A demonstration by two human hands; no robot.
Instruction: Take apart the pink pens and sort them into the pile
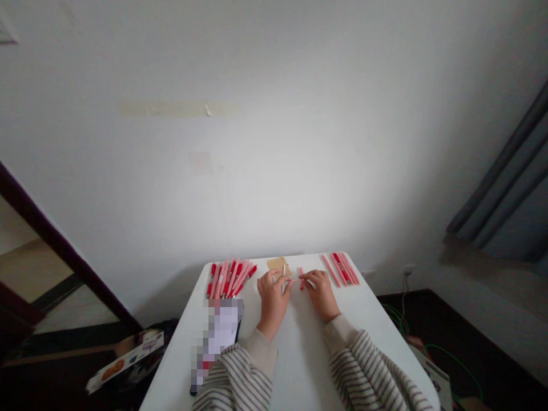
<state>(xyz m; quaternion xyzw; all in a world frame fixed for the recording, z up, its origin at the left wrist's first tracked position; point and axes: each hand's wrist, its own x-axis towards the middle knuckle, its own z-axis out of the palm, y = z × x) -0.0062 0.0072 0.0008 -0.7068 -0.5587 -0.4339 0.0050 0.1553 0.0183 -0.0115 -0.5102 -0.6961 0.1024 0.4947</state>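
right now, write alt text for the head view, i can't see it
A person's left hand and right hand are close together over a white table, at pink pieces too small to identify. A larger bunch of red and pink pens lies to the left, a smaller group to the right.

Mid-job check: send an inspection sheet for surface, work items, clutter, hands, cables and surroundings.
Surface: white table, beside the wall.
Work items: left pens, bunched; right pens, fewer; tan patch between them.
Clutter: phone-like device, blurred, on the left; packaging left of the table.
Hands: left hand and right hand close together, fingertips at small pink pieces; grip unclear.
Cables: green cable, right side.
Surroundings: curtain right, dark frame left.
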